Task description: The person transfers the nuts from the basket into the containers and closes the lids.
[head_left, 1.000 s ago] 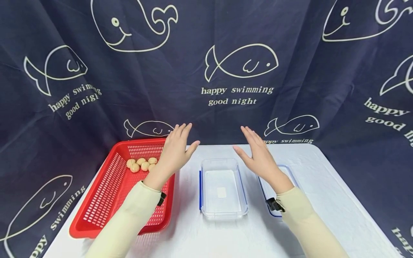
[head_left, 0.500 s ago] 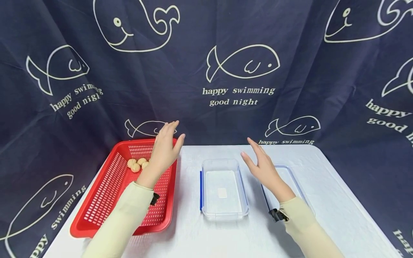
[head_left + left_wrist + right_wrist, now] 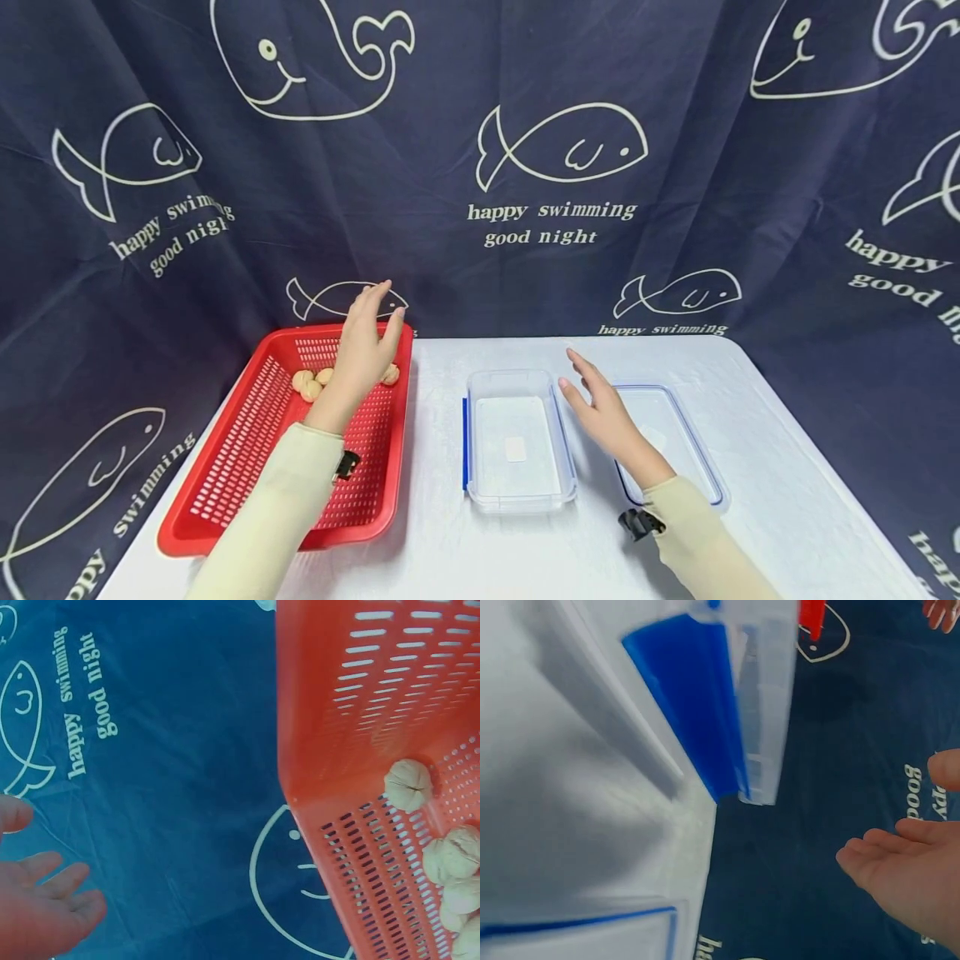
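Observation:
My left hand (image 3: 362, 348) hovers over the far part of a red slotted basket (image 3: 392, 492), its fingers extended and holding nothing. Several walnuts (image 3: 311, 391) lie in the basket's far end, some hidden behind that hand; the left wrist view shows a lone walnut (image 3: 408, 784) near the corner. My right hand (image 3: 606, 415), also holding nothing, is raised between a clear plastic container (image 3: 487, 467) and its blue-edged lid (image 3: 678, 437). The container sits uncovered in the middle of the table, a blue side clip (image 3: 694, 701) hanging down in the right wrist view.
A white cloth covers the table (image 3: 450, 567). Behind it hangs a dark blue curtain (image 3: 435, 192) with fish drawings and lettering. The lid lies flat to the right of the container, partly under the right forearm in the head view.
My left hand has shifted left over the basket, uncovering a walnut at its right side. My right hand has come lower and nearer, baring more of the lid.

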### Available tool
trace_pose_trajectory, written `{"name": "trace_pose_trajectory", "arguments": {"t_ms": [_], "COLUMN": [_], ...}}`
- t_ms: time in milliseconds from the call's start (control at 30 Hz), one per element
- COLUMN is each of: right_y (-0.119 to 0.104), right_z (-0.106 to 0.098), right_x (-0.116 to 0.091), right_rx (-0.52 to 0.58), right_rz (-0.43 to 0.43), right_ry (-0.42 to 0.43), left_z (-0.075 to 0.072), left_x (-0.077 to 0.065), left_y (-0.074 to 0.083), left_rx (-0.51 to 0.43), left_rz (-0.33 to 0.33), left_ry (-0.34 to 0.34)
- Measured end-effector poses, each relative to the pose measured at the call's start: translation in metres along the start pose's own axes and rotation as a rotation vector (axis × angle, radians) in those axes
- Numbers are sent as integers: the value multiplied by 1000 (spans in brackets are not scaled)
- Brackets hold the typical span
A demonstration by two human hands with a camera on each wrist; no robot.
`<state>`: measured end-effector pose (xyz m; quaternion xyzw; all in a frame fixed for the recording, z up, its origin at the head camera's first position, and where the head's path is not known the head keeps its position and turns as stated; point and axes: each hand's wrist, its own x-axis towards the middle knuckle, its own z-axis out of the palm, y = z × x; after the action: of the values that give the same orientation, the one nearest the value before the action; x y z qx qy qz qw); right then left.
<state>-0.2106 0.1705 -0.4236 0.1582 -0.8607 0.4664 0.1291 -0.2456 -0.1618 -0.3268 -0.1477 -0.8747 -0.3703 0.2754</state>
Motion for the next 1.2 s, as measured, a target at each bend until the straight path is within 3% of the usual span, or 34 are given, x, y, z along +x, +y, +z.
{"name": "trace_pose_trajectory", "arguments": {"t_ms": [733,1000,1200], "right_y": [19,24,28], "right_z": [31,31,30], "right_x": [-26,-31,-32], "right_rx": [161,171,181], "right_rz": [229,245,224], "right_ry": [-113,-145,-174], "left_z": [-15,-21,-25], "left_x": [4,5,4], "left_y": [-28,-54,-85], "left_rx": [-100,-201,-247], "left_rz": [-99,-218,-293], "left_ry": [64,101,149]}}
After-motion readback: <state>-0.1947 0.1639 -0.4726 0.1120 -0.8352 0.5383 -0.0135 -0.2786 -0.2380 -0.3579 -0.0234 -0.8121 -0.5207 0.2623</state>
